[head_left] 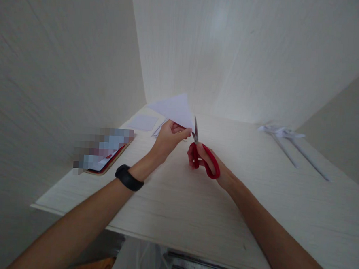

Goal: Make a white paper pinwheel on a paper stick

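My left hand [169,138] pinches the lower right corner of a white sheet of paper [176,108], folded or cut to a pointed shape and held up off the table. A black band circles that wrist. My right hand [202,154] has its fingers through the red handles of a pair of scissors [209,164]. The blades are parted and point up and away, right at the paper's corner beside my left fingertips. Whether the blades touch the paper I cannot tell. Behind my left hand lies a square piece of white paper [143,122], with more paper edges partly hidden by the hand.
A phone [111,156], its screen blurred out, lies at the left by the side wall. On the right, two rolled paper sticks [310,158] with crumpled white paper [281,131] at their far ends rest on the pale table [169,203]. Walls enclose the left, back and right.
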### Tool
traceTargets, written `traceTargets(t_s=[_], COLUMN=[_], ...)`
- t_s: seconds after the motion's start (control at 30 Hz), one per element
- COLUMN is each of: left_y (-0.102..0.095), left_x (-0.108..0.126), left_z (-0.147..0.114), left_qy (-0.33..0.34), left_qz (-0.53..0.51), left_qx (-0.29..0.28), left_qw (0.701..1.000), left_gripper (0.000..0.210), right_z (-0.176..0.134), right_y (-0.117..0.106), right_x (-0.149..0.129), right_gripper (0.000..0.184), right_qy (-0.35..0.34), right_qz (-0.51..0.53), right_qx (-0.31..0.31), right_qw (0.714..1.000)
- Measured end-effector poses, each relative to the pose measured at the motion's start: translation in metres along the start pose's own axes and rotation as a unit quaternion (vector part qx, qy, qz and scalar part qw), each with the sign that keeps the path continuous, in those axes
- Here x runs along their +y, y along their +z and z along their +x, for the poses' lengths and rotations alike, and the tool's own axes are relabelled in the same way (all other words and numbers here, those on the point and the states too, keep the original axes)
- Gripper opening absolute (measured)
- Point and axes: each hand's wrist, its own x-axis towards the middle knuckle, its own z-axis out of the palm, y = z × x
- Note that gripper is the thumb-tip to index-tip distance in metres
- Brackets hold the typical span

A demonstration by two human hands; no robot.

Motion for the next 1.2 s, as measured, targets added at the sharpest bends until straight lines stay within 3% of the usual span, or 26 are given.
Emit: traceTargets(t_s=[0.43, 0.7, 1.2], left_y=[0.002, 0.001, -0.002], left_x=[0.003, 0.005, 0.0], left_z=[-0.001, -0.002, -0.001], left_qy=[-0.019, -0.05, -0.053], left_qz=[0.004, 0.032, 0.03], left_qx=[-0.013, -0.021, -0.013], left_qw=[1.0, 0.998, 0.998], left_gripper=[0.019, 0.01, 0.016], right_z=[0.001, 0.002, 0.006], right_y=[0.001, -0.002, -0.006], right_x=[-0.004, 0.001, 0.01], right_gripper=[0.054, 0.054, 0.057], right_qy=[0.0, 0.004, -0.008], right_qz=[-0.02, -0.054, -0.103], right_qx=[0.009, 0.02, 0.025], right_qw=[1.0, 0.998, 0.994])
